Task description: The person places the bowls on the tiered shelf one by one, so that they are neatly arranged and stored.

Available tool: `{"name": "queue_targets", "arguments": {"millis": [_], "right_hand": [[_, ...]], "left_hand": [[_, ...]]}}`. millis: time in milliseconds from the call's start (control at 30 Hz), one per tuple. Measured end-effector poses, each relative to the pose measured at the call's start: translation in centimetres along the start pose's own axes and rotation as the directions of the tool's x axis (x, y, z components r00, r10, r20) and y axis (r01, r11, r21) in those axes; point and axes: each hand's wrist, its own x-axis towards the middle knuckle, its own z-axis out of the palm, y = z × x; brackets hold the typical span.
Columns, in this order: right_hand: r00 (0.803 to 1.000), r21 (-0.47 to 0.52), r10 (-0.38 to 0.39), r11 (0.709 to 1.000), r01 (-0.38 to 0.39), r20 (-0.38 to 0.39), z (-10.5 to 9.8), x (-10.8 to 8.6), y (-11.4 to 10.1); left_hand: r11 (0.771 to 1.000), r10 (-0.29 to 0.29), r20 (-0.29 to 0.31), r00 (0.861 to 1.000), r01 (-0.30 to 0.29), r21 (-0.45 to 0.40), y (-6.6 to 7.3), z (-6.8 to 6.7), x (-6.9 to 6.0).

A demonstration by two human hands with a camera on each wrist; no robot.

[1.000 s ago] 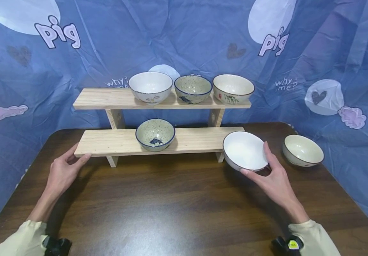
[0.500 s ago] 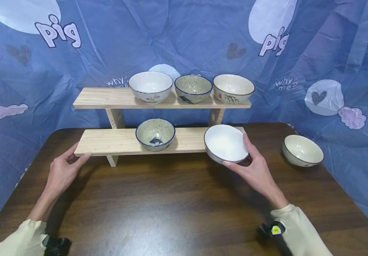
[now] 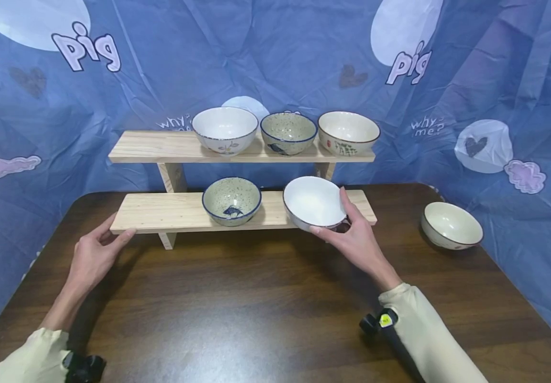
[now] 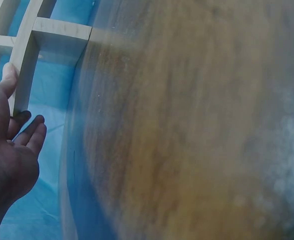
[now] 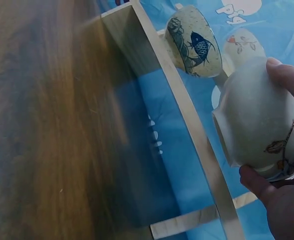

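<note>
My right hand (image 3: 354,236) grips a white bowl (image 3: 315,202) by its right side, thumb toward the front and fingers at the rim. The bowl is over the right part of the lower board of a two-tier wooden shelf (image 3: 160,213); in the right wrist view it shows a brown leaf drawing (image 5: 282,147) on its outside. Whether its foot touches the board I cannot tell. Left of it, a speckled bowl with a blue fish (image 3: 232,202) sits on the same board. My left hand (image 3: 94,255) holds the left end of that board, thumb at the front corner.
On the upper board stand a white bowl (image 3: 225,130), a speckled blue-rimmed bowl (image 3: 289,133) and a cream bowl with green plants (image 3: 349,133). Another cream bowl (image 3: 451,226) is on the dark wooden table (image 3: 256,308) at the right. A blue printed cloth (image 3: 275,58) hangs behind.
My right hand has carried the white bowl leftward and farther back, from beside the lower board's right end to over the board. The left hand stays where it was.
</note>
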Motion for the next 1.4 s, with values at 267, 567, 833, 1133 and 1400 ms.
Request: {"name": "queue_targets", "arguments": {"millis": [267, 567, 833, 1133, 1400], "right_hand": [[1.000, 0.013, -0.004, 1.000, 0.004, 0.015, 1.3, 1.4, -0.6], [1.000, 0.044, -0.017, 0.999, 0.016, 0.026, 2.2, 2.3, -0.5], [0.998, 0.060, -0.016, 0.998, 0.013, 0.056, 2.4, 2.9, -0.3], [0.998, 0.040, -0.041, 0.998, 0.040, 0.039, 1.7, 2.5, -0.5], [1.000, 0.084, -0.029, 0.996, 0.028, 0.010, -0.5, 0.9, 0.1]], "left_hand": [[1.000, 0.005, -0.001, 1.000, -0.005, 0.006, -0.1, 0.0, 0.0], [1.000, -0.002, 0.012, 1.000, 0.002, 0.007, -0.2, -0.1, 0.0], [1.000, -0.002, 0.007, 1.000, 0.002, -0.003, -0.2, -0.2, 0.0], [1.000, 0.006, -0.001, 1.000, -0.006, -0.001, -0.1, -0.2, 0.1], [1.000, 0.004, -0.001, 1.000, -0.004, 0.000, -0.2, -0.1, 0.1]]}}
